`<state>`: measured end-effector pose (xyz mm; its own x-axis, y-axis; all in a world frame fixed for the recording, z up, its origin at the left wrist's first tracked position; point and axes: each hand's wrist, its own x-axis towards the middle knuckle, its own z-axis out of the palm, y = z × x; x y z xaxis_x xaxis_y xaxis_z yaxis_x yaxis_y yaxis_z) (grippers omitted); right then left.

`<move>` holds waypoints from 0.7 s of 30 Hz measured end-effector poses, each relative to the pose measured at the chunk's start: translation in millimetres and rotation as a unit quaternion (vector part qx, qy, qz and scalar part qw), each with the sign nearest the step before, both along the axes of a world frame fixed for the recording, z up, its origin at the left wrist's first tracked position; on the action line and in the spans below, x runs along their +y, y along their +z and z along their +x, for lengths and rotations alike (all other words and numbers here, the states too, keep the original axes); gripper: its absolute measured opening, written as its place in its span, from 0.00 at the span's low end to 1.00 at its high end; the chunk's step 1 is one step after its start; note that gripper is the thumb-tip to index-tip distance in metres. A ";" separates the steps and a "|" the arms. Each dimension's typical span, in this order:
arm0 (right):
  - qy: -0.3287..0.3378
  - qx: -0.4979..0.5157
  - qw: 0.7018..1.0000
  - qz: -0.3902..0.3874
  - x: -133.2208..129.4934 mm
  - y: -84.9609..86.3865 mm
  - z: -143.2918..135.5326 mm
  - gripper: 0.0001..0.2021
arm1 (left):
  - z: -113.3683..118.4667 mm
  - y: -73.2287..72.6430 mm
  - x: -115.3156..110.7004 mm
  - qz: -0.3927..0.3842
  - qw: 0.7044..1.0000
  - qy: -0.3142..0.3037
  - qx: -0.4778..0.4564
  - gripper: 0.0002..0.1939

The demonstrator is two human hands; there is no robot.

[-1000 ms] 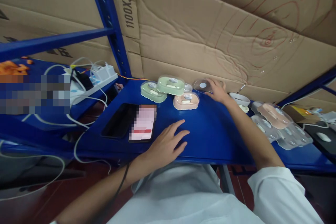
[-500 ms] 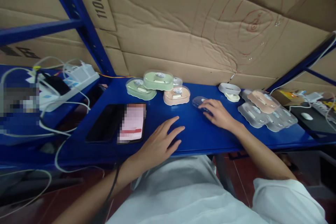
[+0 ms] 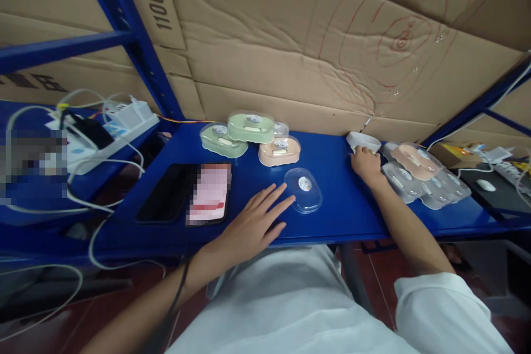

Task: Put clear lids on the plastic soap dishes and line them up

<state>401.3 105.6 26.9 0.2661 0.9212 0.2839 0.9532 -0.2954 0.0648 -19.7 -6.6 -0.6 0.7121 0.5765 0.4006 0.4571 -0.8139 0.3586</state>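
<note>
A clear plastic lid [image 3: 312,199] with a round white label lies in front of me on the blue table. My left hand [image 3: 261,221] rests flat beside it, fingers spread, the tips at the lid's left edge. Further right, my right hand [image 3: 366,166] reaches to the back with its fingers curled down against the near side of a light grey soap-box-like tray [image 3: 364,141]. What those fingers grip is hidden under them.
Green boxes [image 3: 250,129] and a pink box [image 3: 279,151] with clear lids stand at the back. Right lie several grey lidded boxes [image 3: 402,181] with a pink one [image 3: 416,161] on top. A phone [image 3: 209,193] lies left; a cardboard wall [image 3: 265,55] closes the back.
The clear lid has come nearer, to my left hand's fingertips. My right hand has let go of it and moved right to the grey tray, covering the small white piece there.
</note>
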 end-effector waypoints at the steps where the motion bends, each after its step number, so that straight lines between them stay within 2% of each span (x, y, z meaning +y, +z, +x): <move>1: 0.025 0.006 1.000 -0.013 -3.1 -0.7 -0.1 0.21 | 0.3 -0.8 0.3 -0.001 1.000 0.004 -0.003 0.30; 4: 0.136 0.039 0.987 -0.077 -12.4 5.6 -6.2 0.18 | 1.2 -3.1 0.6 -0.001 1.000 0.015 -0.012 0.31; 6: 0.244 0.098 0.958 -0.114 -17.1 12.5 -12.8 0.17 | 1.4 -3.8 0.4 0.001 1.000 0.017 -0.016 0.31; 7: 0.293 0.137 0.939 -0.114 -18.8 15.5 -15.9 0.18 | 1.3 -3.8 0.3 0.002 1.000 0.016 -0.018 0.30; 9: 0.354 0.196 0.912 -0.063 -20.3 19.5 -19.8 0.21 | 0.8 -3.3 0.1 0.000 1.000 0.016 -0.016 0.30; 11: 0.346 0.185 0.919 0.026 -18.6 20.4 -17.9 0.23 | 0.1 -2.4 0.1 -0.002 1.000 0.014 -0.009 0.29; 13: 0.283 0.125 0.946 0.095 -14.6 18.2 -10.3 0.24 | -0.5 -1.7 0.3 0.001 1.000 0.003 -0.001 0.28; 14: 0.247 0.099 0.958 0.106 -12.4 15.9 -5.6 0.25 | -0.6 -1.4 0.4 0.004 1.000 -0.006 0.002 0.28; 16: 0.209 0.075 0.972 0.080 -9.2 9.5 1.0 0.25 | -0.6 -1.0 0.8 0.011 1.000 -0.022 0.009 0.28; 18: 0.249 0.093 0.964 0.020 -8.6 2.2 -1.4 0.24 | -0.3 -0.9 1.0 0.017 0.999 -0.027 0.021 0.27; 21: 0.375 0.158 0.913 -0.040 -12.4 -5.4 -22.6 0.21 | 0.1 -1.4 1.2 0.024 0.999 -0.019 0.036 0.26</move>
<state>378.8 93.2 21.4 -0.3898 0.8929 0.2254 0.8604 0.4404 -0.2565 -19.6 -5.4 -2.1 0.7610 0.5297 0.3746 0.4488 -0.8467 0.2857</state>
